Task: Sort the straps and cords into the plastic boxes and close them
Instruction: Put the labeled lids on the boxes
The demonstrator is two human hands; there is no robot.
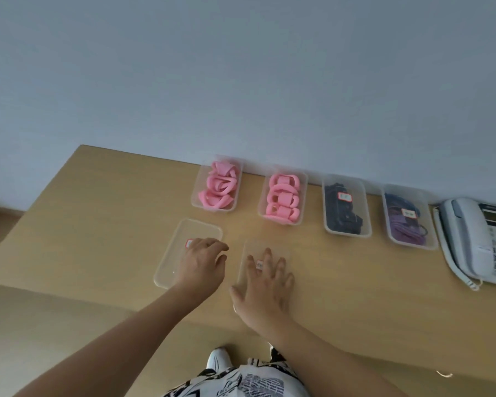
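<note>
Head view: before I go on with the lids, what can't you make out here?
- Label on the left lid: half under the left hand, too blurred to read.
- Label on the right lid: between fingers of the right hand, unreadable.
- Labels on the dark-strap box and purple-cord box: too small.
- Telephone: cut off by the right edge.

Four clear boxes mid-frame: two open with pink straps [217,187], [283,199]; two lidded, black straps [344,209], purple cords [407,222]. Two loose lids [184,247], [249,253] lower center.

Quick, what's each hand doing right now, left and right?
Left hand: fingers curled, resting on the left lid; whether it grips the lid cannot be told.
Right hand: open, fingers spread flat on the right lid.
</note>
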